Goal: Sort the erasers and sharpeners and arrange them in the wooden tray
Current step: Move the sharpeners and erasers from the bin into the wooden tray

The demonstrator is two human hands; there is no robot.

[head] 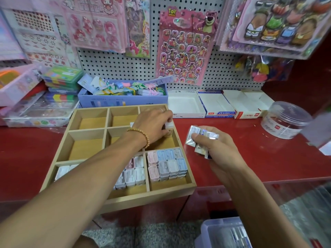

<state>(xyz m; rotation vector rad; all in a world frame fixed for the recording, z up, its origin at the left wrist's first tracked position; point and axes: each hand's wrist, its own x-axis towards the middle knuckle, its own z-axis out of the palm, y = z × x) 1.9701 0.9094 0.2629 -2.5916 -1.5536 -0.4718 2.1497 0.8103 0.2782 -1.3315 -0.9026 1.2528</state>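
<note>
A wooden tray (77, 142) with nine compartments lies on the red counter. My left hand (152, 124) reaches over its middle row and grips a white eraser (169, 127) at the right-middle compartment. My right hand (209, 142) hovers just right of the tray, holding a bunch of wrapped erasers (197, 135). Pastel pink, blue and white sharpeners (167, 163) fill the front-right compartment. More white ones (133, 173) sit in the front-middle compartment, and a few (62, 171) in the front-left, partly hidden by my left arm.
Three empty white cardboard boxes (186, 104) line the back of the counter to the right. A clear round tub (284, 120) stands at far right. A blue box of trinkets (121, 97) sits behind the tray. A pegboard with sticker sheets (184, 47) rises behind.
</note>
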